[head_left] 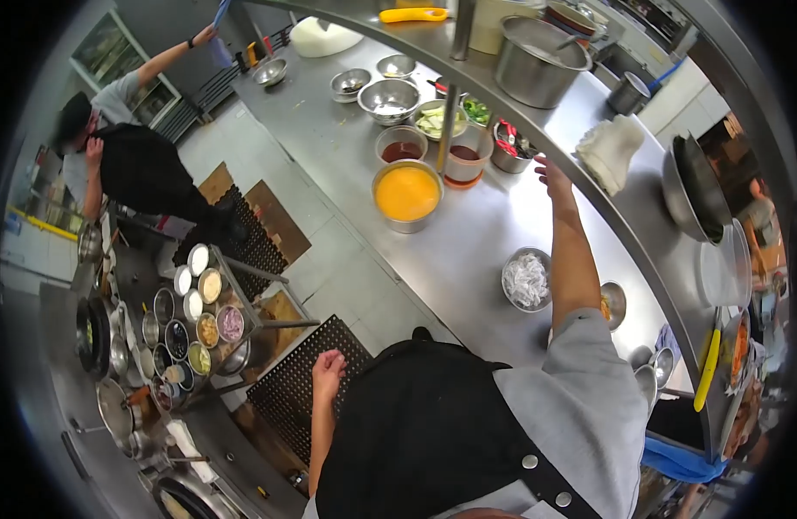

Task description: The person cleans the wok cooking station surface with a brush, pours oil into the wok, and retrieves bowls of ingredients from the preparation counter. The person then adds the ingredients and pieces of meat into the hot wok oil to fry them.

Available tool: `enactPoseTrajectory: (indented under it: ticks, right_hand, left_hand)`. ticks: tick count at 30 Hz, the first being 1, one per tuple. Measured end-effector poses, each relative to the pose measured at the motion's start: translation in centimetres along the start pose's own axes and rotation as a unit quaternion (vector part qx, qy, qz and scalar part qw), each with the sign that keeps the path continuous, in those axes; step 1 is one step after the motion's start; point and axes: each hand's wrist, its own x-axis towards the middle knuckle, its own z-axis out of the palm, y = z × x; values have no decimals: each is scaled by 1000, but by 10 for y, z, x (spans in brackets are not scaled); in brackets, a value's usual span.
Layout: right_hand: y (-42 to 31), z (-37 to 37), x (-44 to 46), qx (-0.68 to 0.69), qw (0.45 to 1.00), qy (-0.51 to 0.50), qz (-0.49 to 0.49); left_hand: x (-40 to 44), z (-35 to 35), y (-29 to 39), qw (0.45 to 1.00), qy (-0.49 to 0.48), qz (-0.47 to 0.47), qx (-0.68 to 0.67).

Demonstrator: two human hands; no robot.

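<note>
My right hand (550,176) reaches under the overhead shelf, fingers apart and holding nothing I can see. It is close to a steel container of red chillies (510,145). Left of that stand a tub of dark red sauce (464,156), a second tub of red sauce (401,145) and a pot of orange liquid (407,195). Below my right forearm sits a steel bowl of white, crumpled, translucent material (527,279). My left hand (329,372) hangs by my side over the floor mat, its fingers loosely curled, with nothing visible in them.
The steel shelf (675,251) arcs above the counter, carrying a large pot (539,65), a white cloth (610,153) and a yellow-handled tool (708,370). Several steel bowls (390,100) stand farther along. A co-worker (147,169) stands left, beyond a rack of ingredient containers (210,285).
</note>
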Motion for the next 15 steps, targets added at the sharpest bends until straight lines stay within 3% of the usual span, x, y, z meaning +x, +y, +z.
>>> enactPoseTrajectory:
  ticks: [2,4,8,9,11,12,13,15]
  right_hand:
    - [26,15,40,62,997,-40,13]
    - [-2,41,18,38,999,-28,-11]
    - [40,43,63,-58,997,-41,9]
    - [35,52,52,-123,992,12,4]
    - [51,55,57,-26,994,-32,-98]
    - [106,26,139,-231,920,-83,-304]
    - [48,50,60,-129,983,-30,-126]
    - [105,19,153,-168,963,-48,-205]
  left_hand:
    - [-19,-16,-19,997,33,-49,-39]
    - [-32,-33,-43,994,55,-57,-68]
    - [-66,-59,-71,984,108,-75,-121]
    - [-74,-66,-78,982,126,-69,-122]
    - [-82,-84,-115,974,161,-60,-146]
    - [-88,-94,-143,974,169,-52,-144]
    - [-94,-103,-181,961,209,-54,-172]
    - [-108,-123,-249,963,263,-59,-21]
